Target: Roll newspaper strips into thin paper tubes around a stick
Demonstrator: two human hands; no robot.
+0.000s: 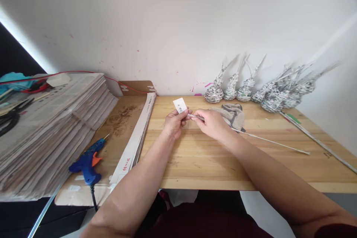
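My left hand [175, 123] pinches a strip of printed newspaper [179, 105], whose flat end sticks up past the thumb. From there the paper runs as a thin rolled tube [195, 116] into my right hand [209, 122], with the fingers closed around it. Beyond my right wrist a long thin white paper stick [273, 141] slants down across the table to the right; whether it joins the tube is hidden by the hand. Behind my right hand lies a crumpled beige cloth with a dark edge [231, 114].
Several woven newspaper gourd shapes [214, 93] stand along the wall. A long paper rod [320, 143] crosses the wooden table [200, 171] at right. To the left are newspaper strips [134, 137], a blue glue gun [88, 161] on cardboard, and a tall newspaper stack [55, 130].
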